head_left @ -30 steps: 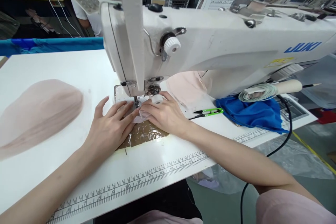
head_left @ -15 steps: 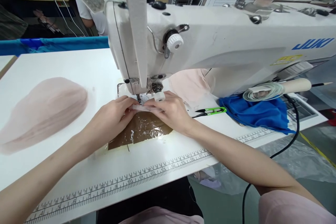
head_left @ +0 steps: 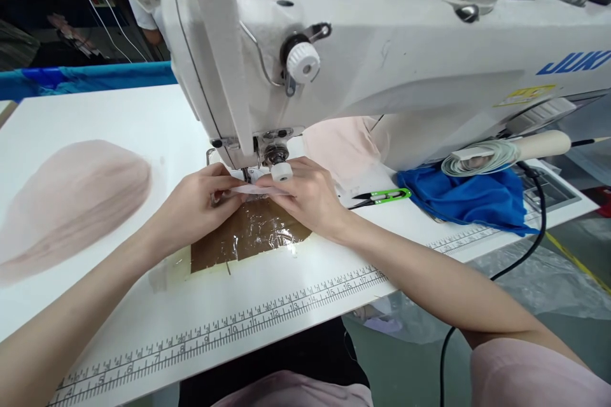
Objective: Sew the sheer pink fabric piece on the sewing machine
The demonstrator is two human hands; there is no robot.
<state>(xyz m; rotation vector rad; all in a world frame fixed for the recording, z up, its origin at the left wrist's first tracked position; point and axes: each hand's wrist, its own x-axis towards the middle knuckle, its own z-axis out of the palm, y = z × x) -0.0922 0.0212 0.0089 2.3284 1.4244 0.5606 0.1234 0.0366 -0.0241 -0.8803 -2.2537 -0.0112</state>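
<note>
My left hand (head_left: 193, 203) and my right hand (head_left: 308, 194) both pinch a small pale pink piece of fabric (head_left: 255, 190) just in front of the needle of a white sewing machine (head_left: 382, 57). The fabric is stretched between the two hands, slightly above a brown taped patch (head_left: 248, 235) on the white table (head_left: 119, 121). Fingers of both hands are closed on the fabric's edges. The needle and presser foot (head_left: 245, 173) stand right behind the fabric.
A heap of pale pink mesh pieces (head_left: 71, 197) lies at the left. Green thread snips (head_left: 382, 196), a blue cloth (head_left: 472, 200) and more pink fabric (head_left: 341, 146) lie to the right under the machine arm. A printed ruler (head_left: 214, 334) runs along the table's front edge.
My left hand went from lying flat on the fabric to pinching its edge. Both hands lifted the piece slightly and hold it taut before the needle.
</note>
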